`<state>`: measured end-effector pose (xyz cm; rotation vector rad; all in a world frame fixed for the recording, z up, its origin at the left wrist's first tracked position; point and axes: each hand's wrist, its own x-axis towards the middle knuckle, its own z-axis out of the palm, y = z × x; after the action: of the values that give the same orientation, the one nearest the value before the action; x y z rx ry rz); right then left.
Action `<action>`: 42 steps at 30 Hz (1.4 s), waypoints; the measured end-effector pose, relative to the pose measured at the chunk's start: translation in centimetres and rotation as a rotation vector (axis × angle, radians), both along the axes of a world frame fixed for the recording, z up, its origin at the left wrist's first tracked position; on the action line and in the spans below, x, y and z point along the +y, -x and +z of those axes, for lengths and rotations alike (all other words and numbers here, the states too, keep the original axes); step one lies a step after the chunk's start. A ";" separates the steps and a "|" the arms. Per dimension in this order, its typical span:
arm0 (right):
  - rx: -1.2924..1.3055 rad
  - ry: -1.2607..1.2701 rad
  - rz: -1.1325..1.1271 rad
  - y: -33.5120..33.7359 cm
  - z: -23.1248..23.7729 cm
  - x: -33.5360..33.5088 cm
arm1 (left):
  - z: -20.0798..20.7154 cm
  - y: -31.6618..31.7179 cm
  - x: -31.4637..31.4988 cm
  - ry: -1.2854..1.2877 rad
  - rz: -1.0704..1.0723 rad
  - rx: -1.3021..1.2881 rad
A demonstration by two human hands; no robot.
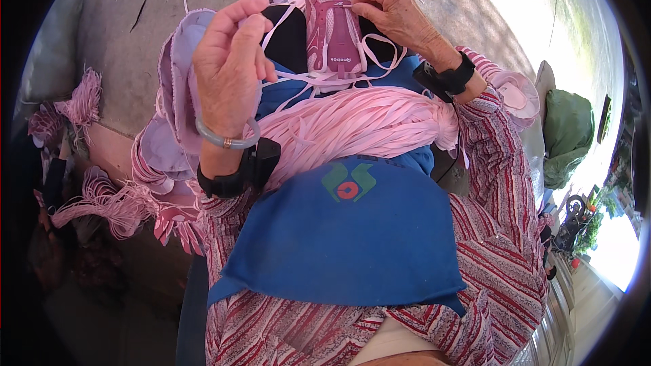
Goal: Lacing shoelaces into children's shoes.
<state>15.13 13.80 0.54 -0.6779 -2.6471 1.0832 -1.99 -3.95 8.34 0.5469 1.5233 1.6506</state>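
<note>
So, nearest me is a blue cloth apron with a green and red emblem [339, 247], and past it a fat bundle of flat pale-pink laces [352, 118] lies across my lap. That bundle is my first worry: the thin pale-pink lace [388, 66] I'm handling loops right next to it in much the same colour, so it could easily snag or get mixed up with loose strands.

Just beyond is the pink shoe tongue with white mesh panels [333, 34], between my hands. On my right hand [397, 17] the grip is narrow, pinching what looks like that lace at the little strap across the tongue. There isn't much to hold, so a slip there could probably let the end slide loose. My left hand [230, 71] is raised with thumb and finger nearly together, but I honestly can't tell if there's lace in that grip. A hard tug from that side could skew the tongue, I reckon.

As for the surface, it's my lap, with something black under the tongue. Pale shoe uppers with pink stripes [180, 68] crowd my left, then there's grey concrete floor [135, 47], a dark green cloth bundle [568, 129] off right, and glaring daylight behind.
</note>
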 end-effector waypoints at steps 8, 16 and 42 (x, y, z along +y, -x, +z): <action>-0.023 -0.145 0.029 0.5 0.9 -0.8 | -6.8 -1.4 5.6 0.437 -0.386 0.215; -0.146 0.071 0.009 1.0 1.1 0.1 | -9.1 -1.7 5.5 0.361 -0.337 -0.214; 0.042 0.322 -0.167 0.7 -0.4 -1.0 | -9.0 -1.7 5.3 0.236 -0.253 -0.244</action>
<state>14.41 12.77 0.14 -0.9056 -2.3528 1.4694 -0.28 1.40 -0.62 0.3778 1.3823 1.2743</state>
